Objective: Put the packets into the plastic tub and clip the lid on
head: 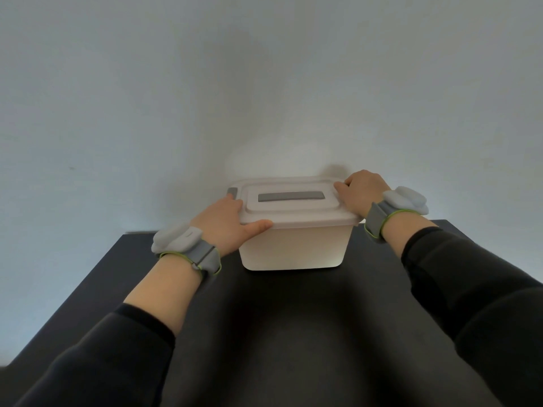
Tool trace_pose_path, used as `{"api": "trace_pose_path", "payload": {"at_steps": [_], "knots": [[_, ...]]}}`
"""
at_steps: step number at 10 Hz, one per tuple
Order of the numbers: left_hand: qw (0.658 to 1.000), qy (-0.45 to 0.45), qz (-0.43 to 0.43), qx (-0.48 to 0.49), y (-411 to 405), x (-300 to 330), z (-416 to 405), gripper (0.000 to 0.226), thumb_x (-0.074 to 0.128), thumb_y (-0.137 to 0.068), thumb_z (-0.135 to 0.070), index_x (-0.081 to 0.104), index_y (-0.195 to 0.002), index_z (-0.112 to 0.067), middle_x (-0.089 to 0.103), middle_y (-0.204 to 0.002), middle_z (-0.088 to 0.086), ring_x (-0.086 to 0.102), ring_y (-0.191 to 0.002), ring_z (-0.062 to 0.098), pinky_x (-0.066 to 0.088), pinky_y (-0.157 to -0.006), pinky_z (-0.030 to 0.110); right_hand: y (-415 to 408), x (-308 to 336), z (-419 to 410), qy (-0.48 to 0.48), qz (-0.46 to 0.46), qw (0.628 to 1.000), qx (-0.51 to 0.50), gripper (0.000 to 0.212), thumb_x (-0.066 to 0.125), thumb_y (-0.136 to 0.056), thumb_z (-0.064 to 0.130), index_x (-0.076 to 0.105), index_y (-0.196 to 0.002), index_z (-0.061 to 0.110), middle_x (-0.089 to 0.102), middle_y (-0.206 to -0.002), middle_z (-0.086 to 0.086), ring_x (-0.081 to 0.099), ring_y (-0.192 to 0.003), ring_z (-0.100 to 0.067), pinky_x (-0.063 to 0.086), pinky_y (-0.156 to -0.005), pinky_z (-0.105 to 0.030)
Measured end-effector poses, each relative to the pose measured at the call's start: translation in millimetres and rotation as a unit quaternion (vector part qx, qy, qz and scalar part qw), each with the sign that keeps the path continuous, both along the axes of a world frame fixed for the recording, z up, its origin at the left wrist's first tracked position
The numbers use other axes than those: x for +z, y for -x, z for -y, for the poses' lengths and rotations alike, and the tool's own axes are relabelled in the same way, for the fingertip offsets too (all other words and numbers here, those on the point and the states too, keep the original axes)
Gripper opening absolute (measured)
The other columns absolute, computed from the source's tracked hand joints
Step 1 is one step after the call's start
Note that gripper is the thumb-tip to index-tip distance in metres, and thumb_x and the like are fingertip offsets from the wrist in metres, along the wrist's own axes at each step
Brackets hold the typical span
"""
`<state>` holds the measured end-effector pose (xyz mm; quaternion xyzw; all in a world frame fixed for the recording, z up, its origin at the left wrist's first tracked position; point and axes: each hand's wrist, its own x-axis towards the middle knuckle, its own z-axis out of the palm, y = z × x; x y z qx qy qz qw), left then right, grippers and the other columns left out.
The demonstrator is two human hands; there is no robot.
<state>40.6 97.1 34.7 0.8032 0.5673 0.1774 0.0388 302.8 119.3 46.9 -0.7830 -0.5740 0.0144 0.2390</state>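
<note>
A white plastic tub (293,248) stands on the black table (288,318), close to the wall. Its pale lid (293,214) lies on top, with a grey handle strip (291,197) in the middle and a grey clip (232,191) at the left end. My left hand (227,223) grips the lid's left end, thumb along the front rim and fingers by the grey clip. My right hand (363,192) is closed over the lid's right end and hides the clip there. No packets are visible; the tub's walls are opaque.
A plain light wall (264,83) rises directly behind the tub. The table's left edge (73,292) and right back corner (446,221) are in view. Both wrists wear grey bands with white sensor pods.
</note>
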Motion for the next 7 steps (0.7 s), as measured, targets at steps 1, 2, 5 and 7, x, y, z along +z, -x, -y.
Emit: {"api": "trace_pose_path", "payload": {"at_steps": [1,2,5,7], "knots": [[1.000,0.006,0.000,0.003,-0.2,2.6,1.8,0.068,0.045,-0.073,-0.071,0.055,-0.104,-0.012,0.052,-0.106,0.006,0.053,-0.093,0.026,0.044,-0.082,0.041,2.5,3.4,3.4,0.025,-0.001,1.000,0.006,0.044,0.043,-0.091,0.037,0.046,-0.057,0.010,0.045,-0.056,-0.004,0.044,-0.057,-0.023,0.027,-0.046,-0.027],[0.999,0.025,-0.014,0.017,-2.2,5.4,1.3,0.067,0.046,-0.073,-0.070,0.055,-0.105,-0.011,0.052,-0.111,0.009,0.052,-0.095,0.027,0.044,-0.083,0.040,8.2,6.4,8.5,0.070,0.014,0.997,0.036,0.045,0.040,-0.093,0.045,0.057,-0.076,0.006,0.059,-0.079,-0.010,0.056,-0.079,-0.031,0.037,-0.062,-0.027],[1.000,-0.005,0.000,-0.003,-3.3,31.6,11.5,0.074,0.054,-0.073,-0.062,0.041,-0.131,-0.017,0.040,-0.139,0.010,0.038,-0.129,0.029,0.033,-0.100,0.036,31.8,32.7,31.1,-0.031,-0.005,0.998,0.056,0.058,0.037,-0.094,0.051,0.056,-0.119,0.003,0.061,-0.119,-0.014,0.059,-0.108,-0.035,0.046,-0.087,-0.038],[0.987,-0.071,0.142,-0.009,-1.5,64.3,27.2,0.057,0.055,-0.083,-0.046,0.046,-0.131,-0.017,0.054,-0.132,0.003,0.052,-0.114,0.019,0.035,-0.095,0.030,46.9,80.3,59.3,-0.120,-0.162,0.972,0.123,0.057,0.040,-0.094,0.047,0.056,-0.066,0.000,0.065,-0.073,-0.019,0.059,-0.076,-0.038,0.051,-0.073,-0.041]]}}
